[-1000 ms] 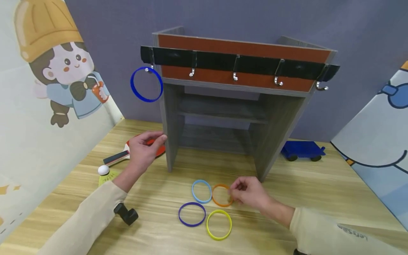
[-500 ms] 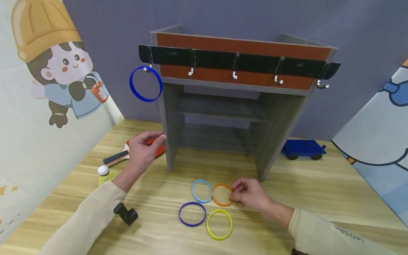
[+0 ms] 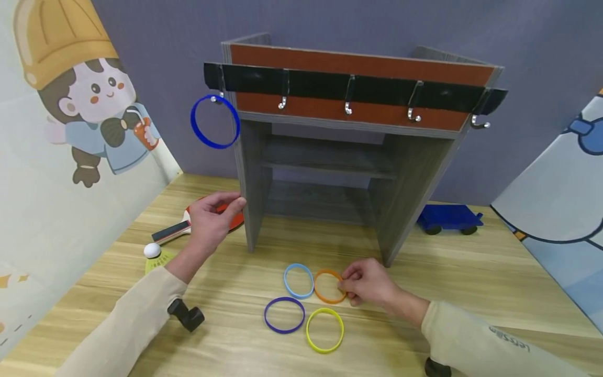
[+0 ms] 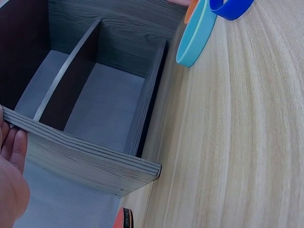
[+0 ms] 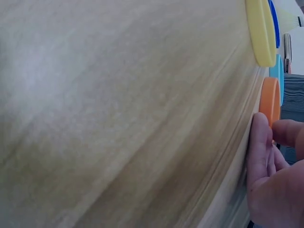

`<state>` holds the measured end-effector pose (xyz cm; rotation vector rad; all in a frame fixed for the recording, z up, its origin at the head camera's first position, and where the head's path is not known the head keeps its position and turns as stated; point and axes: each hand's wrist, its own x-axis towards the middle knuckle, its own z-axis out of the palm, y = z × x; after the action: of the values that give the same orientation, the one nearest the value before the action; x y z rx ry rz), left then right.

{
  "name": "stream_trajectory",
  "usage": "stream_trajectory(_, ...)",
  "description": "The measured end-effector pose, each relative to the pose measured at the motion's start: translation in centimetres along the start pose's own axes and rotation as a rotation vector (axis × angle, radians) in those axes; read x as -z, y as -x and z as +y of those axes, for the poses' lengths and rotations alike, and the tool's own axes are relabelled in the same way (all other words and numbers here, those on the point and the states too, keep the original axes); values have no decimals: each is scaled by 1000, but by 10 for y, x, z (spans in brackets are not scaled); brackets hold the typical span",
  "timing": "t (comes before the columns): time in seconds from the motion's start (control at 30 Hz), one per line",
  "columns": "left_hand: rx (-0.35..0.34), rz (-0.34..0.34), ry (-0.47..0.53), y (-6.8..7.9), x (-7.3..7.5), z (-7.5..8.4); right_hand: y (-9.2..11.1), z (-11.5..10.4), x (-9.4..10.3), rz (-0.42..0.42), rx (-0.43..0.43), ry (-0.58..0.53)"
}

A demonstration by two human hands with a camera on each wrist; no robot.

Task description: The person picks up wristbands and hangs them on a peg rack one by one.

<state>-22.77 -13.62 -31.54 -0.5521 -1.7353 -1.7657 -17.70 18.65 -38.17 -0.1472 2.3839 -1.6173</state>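
Observation:
My left hand (image 3: 212, 220) grips the front edge of the left side panel (image 3: 245, 173) of a grey wooden shelf unit, thumb and fingers on either side of it. My right hand (image 3: 372, 283) pinches the right side of an orange silicone wristband (image 5: 269, 97) between thumb and fingers, low at the table. Beside it on the table lie a light blue wristband (image 3: 301, 298), a purple wristband (image 3: 282, 332) and a yellow wristband (image 3: 325, 351). A blue wristband (image 3: 214, 145) hangs from the leftmost hook (image 3: 220, 97) on the unit's black rail (image 3: 320, 82).
Several silver hooks without bands line the rail, such as the middle hook (image 3: 348, 107). Left of the unit lie a table tennis bat (image 3: 171, 231) and a yellow shuttlecock (image 3: 157, 259). A blue toy cart (image 3: 449, 217) stands at the right.
The fingers of my right hand have closed on the orange wristband, which has barely moved. My left hand stays at the side panel. The head view has shifted slightly.

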Motion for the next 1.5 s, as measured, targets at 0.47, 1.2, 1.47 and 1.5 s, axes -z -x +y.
stream_trajectory(0.47,-31,-7,-28,0,-1,0,5,5,2,83,-28,-76)
stream_trajectory(1.2,-37,-5,-42,0,0,1,18,4,31,13,5,-152)
stream_trajectory(1.47,-38,-6,-49,1,1,2,18,-2,40,34,22,-221)
stream_trajectory(1.5,-37,-6,-50,1,1,2,18,-4,40,42,25,-230)
